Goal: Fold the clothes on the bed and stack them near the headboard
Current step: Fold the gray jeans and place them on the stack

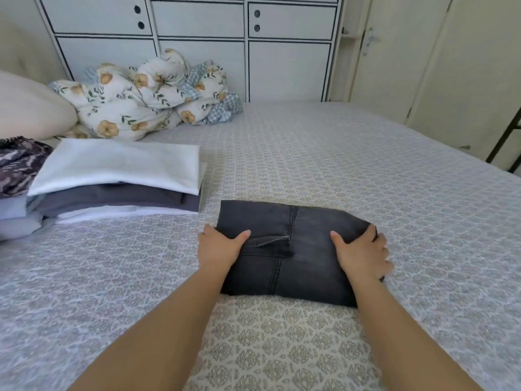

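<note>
Purple-and-white patterned fabric (17, 167) lies crumpled at the far left edge, over some pale lilac cloth (15, 218) beneath it. Just right of that sits a neat stack of folded clothes (118, 187): a white folded piece on top, a dark grey one under it, and another white layer at the bottom. Behind the stack rests a plain cream pillow (28, 108), and beside the pillow a bunched floral duvet with orange flowers and a blue check lining (152, 94) is heaped against the white panelled cabinet (197, 38). All of it lies on the bed's grey-and-beige patterned cover (352, 170).

Near the middle of the bed, well apart from the stack's right edge, lies the folded pair of dark grey denim jeans (296, 249), a flat rectangle with a seam and a pocket flap showing on top. The left hand (220, 246) grips the left edge of the jeans, thumb lying across the top and fingers tucked out of sight under the fold. The right hand (363, 255) holds the right edge likewise, thumb on top, fingers curled round the side and slightly blurred. At the far right stands a cream door (394, 66)
</note>
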